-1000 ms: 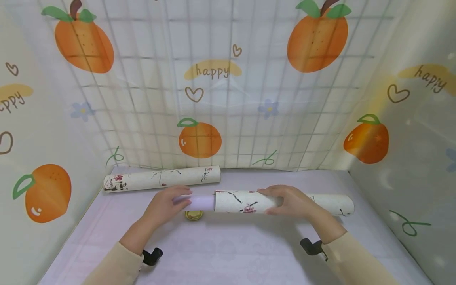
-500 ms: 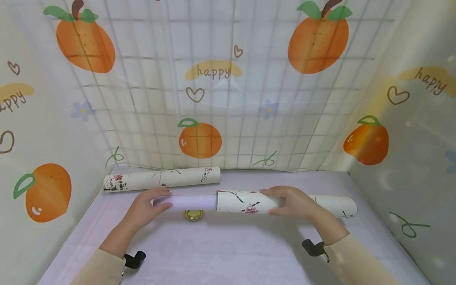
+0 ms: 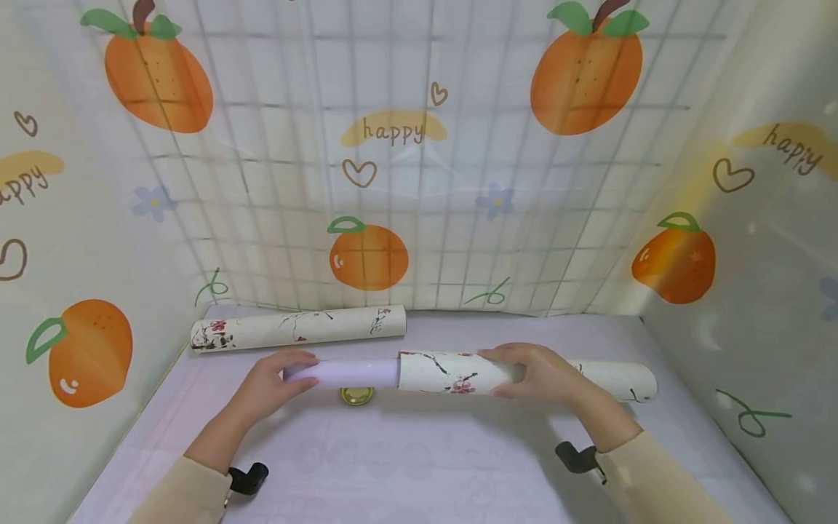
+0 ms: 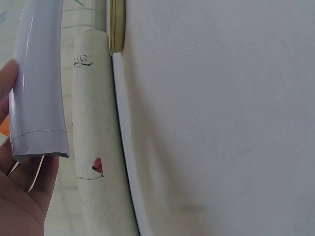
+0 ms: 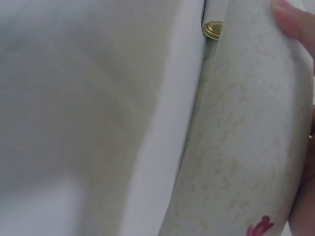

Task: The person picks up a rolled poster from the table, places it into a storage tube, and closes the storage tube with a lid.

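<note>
My left hand pinches the left end of a glossy lilac roll between thumb and fingers. The roll sticks out of the left mouth of a white cylindrical tube printed with plum blossom; its right part is hidden inside. My right hand grips this tube around its middle, thumb on the near side. The left wrist view shows the end of the lilac roll with a thin seam line near its edge. In the right wrist view, the tube runs past my thumb.
A second blossom-printed tube lies at the back left of the lilac-covered table. A round gold lid is on the near side of the lilac roll. Fruit-patterned curtains stand behind and at both sides.
My left hand has moved left, drawing a longer stretch of the lilac roll out of the tube; over the last half second it barely moves. The right hand and tube shifted slightly right.
</note>
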Action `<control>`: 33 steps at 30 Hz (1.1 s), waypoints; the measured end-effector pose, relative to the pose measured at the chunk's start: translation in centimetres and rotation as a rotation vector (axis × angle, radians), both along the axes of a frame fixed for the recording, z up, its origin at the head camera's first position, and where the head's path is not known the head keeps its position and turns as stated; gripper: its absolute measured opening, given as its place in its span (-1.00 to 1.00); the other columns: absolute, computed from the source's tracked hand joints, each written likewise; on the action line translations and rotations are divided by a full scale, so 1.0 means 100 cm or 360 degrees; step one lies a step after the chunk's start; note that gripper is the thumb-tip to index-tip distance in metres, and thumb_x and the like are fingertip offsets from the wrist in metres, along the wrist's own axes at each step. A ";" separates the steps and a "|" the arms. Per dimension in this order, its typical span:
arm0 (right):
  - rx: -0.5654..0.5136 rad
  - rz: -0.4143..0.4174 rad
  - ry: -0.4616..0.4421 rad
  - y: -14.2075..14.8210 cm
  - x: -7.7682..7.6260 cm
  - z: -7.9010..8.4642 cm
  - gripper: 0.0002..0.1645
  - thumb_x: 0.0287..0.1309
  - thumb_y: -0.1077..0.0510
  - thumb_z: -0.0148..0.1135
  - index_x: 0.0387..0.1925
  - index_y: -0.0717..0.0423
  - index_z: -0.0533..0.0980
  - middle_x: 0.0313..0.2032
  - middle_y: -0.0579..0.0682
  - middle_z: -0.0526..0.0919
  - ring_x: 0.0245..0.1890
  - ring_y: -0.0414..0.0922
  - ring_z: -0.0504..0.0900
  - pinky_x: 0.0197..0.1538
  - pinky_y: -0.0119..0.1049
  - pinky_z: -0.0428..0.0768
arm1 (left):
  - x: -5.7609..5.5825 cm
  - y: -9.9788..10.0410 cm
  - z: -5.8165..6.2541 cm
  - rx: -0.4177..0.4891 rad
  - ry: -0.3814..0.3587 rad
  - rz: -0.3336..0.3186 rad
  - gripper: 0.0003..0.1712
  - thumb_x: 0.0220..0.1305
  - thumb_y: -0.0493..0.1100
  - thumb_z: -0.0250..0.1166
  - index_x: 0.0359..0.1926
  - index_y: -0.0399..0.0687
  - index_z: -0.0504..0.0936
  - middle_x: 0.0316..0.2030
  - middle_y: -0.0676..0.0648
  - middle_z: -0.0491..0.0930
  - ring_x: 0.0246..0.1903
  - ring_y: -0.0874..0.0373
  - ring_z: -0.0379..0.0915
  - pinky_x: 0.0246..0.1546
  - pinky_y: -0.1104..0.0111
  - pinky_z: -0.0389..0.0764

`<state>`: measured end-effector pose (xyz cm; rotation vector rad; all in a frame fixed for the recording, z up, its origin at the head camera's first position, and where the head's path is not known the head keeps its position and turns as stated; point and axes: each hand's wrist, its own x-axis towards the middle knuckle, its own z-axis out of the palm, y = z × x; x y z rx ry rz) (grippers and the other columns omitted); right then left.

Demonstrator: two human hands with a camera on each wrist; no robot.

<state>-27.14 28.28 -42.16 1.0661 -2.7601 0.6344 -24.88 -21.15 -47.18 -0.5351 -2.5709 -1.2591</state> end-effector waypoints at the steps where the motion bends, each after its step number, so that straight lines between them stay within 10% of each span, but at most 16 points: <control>1: 0.0007 -0.0004 -0.0003 0.000 0.000 0.000 -0.19 -0.13 -0.03 0.63 0.25 -0.19 0.57 0.07 -0.15 0.68 0.10 -0.06 0.62 0.15 -0.03 0.57 | 0.000 0.000 0.000 0.0004 -0.0007 -0.0003 -0.61 0.09 -0.07 0.56 -0.01 0.08 0.76 0.04 -0.01 0.68 0.12 -0.03 0.55 0.22 0.01 0.48; 33: 0.0059 -0.0015 -0.0066 -0.006 -0.003 0.001 -0.21 -0.11 -0.05 0.62 0.25 -0.16 0.58 0.09 -0.07 0.67 0.11 -0.02 0.62 0.15 -0.01 0.57 | 0.003 0.025 0.006 -0.0114 -0.0089 -0.0112 -0.62 0.19 -0.09 0.49 0.06 0.10 0.72 0.07 0.00 0.67 0.12 -0.02 0.54 0.17 0.01 0.52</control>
